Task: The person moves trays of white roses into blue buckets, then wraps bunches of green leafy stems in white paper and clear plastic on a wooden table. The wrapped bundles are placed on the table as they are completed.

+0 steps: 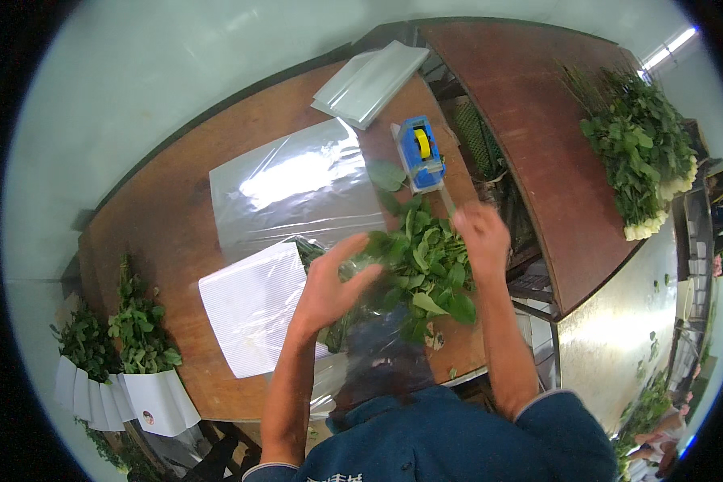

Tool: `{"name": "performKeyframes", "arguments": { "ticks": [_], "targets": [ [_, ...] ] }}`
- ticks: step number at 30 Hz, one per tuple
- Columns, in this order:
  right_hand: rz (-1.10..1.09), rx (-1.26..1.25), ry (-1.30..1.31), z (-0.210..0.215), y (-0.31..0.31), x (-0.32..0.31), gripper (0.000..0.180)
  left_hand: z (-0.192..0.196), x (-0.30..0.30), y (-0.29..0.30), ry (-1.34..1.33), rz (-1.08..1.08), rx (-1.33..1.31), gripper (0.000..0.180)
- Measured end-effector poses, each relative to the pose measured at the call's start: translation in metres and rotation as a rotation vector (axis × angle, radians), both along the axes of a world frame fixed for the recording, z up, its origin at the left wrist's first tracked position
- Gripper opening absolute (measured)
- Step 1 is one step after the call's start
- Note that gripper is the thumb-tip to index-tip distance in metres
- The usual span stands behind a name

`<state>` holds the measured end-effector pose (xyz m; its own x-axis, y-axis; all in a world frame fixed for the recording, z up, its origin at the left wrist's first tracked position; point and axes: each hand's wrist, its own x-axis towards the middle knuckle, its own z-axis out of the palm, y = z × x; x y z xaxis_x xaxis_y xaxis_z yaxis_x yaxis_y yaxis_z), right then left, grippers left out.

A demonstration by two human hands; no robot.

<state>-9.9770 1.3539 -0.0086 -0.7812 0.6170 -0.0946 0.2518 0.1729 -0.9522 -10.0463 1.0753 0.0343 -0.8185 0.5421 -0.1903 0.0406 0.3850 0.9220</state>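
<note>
In front of me lies a bunch of leafy green stems, partly in clear plastic film, its other end in white ribbed wrapping. My left hand is over the middle of this bundle, thumb and fingers apart; whether it touches the film is hard to tell. Just beyond the leaves stands a blue tape dispenser with a yellow core. My right hand is beside the leaves, its fingers pinched on what looks like a thin strip of tape running from the dispenser.
A clear film sheet lies flat beyond the bundle, with a stack of folded film farther back. White-wrapped bunches stand at the left edge. White flowers with long stems lie on the reddish-brown table at right.
</note>
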Motion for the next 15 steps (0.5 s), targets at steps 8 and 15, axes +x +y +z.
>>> {"name": "performKeyframes", "arguments": {
  "ticks": [8,15],
  "targets": [
    [-0.232,-0.505,0.007,-0.026,-0.023,0.108,0.033,-0.055,-0.068,0.127,-0.295,0.108,0.233,0.039],
    [-0.159,-0.461,-0.047,-0.03,-0.022,0.098,0.033,-0.12,-0.08,0.19,0.212,0.193,-0.099,0.023]
  ]
}}
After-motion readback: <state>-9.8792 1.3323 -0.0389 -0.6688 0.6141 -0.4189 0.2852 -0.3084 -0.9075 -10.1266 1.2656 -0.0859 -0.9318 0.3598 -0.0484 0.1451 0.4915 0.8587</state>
